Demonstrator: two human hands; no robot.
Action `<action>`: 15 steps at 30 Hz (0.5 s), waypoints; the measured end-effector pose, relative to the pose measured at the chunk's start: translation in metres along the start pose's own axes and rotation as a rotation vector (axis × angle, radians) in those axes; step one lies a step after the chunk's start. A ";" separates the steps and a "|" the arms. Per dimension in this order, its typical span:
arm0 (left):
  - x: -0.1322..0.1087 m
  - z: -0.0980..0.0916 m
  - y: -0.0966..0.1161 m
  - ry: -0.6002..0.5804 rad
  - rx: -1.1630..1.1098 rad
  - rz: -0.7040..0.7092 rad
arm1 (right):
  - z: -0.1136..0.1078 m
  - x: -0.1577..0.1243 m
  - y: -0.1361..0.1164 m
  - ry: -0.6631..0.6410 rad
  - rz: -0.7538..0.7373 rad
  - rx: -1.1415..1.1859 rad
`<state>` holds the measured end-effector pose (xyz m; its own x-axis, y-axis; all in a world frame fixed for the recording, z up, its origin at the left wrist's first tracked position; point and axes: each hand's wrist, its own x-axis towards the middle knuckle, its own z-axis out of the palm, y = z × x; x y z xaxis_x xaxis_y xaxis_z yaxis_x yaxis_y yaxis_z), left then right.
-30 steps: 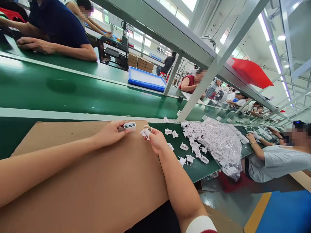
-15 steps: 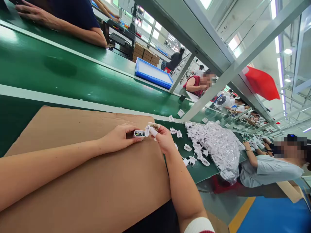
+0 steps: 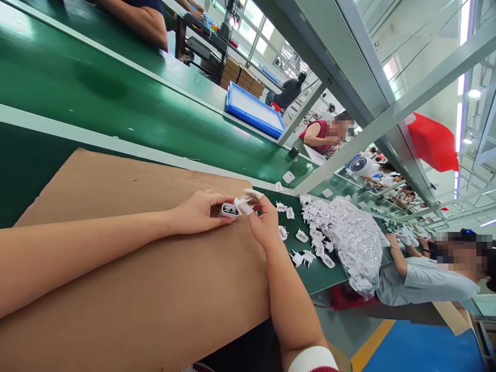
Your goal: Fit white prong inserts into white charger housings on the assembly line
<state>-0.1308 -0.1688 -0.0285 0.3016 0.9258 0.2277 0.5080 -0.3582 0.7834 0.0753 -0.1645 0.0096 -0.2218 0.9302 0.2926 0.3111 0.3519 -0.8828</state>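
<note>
My left hand (image 3: 199,213) is closed around a white oval plug housing (image 3: 230,210), gripping it between thumb and fingers above the cardboard sheet (image 3: 163,289). The housing's open end faces me, and green circuit parts show inside. My right hand (image 3: 264,221), with white coverings on its thumb and a finger, pinches a small white plug part (image 3: 237,202) right at the housing's far edge. Those covered fingertips partly hide the part, and I cannot tell whether it touches the housing.
Right of my hands, loose white plug parts (image 3: 301,236) lie on the green table beside a clear plastic bag (image 3: 358,243) full of them. A green conveyor belt (image 3: 155,113) runs behind. A blue tray (image 3: 256,111) stands beyond it. A co-worker in a grey shirt (image 3: 422,281) sits at right.
My right hand has brought the white plug part closer to the housing, where they now overlap in view. The whole scene has shifted slightly as my head turned.
</note>
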 end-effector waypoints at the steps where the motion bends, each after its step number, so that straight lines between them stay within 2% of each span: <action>1: 0.000 0.000 0.000 -0.009 -0.014 -0.005 | 0.001 0.001 0.000 0.032 0.044 0.077; 5: -0.002 0.002 0.001 -0.075 -0.079 -0.105 | 0.001 0.003 0.000 0.087 0.203 0.266; 8: -0.003 0.001 0.002 -0.039 -0.071 -0.184 | -0.002 0.004 0.003 0.048 0.276 0.326; 11: -0.003 -0.002 -0.002 -0.001 -0.063 -0.147 | -0.005 0.004 0.006 -0.011 0.314 0.381; 15: -0.002 -0.007 -0.007 -0.175 -0.096 -0.046 | -0.005 0.004 0.004 -0.044 0.313 0.433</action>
<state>-0.1402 -0.1673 -0.0301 0.4193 0.9031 0.0928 0.4482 -0.2948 0.8439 0.0802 -0.1584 0.0088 -0.2206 0.9752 -0.0163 -0.0389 -0.0255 -0.9989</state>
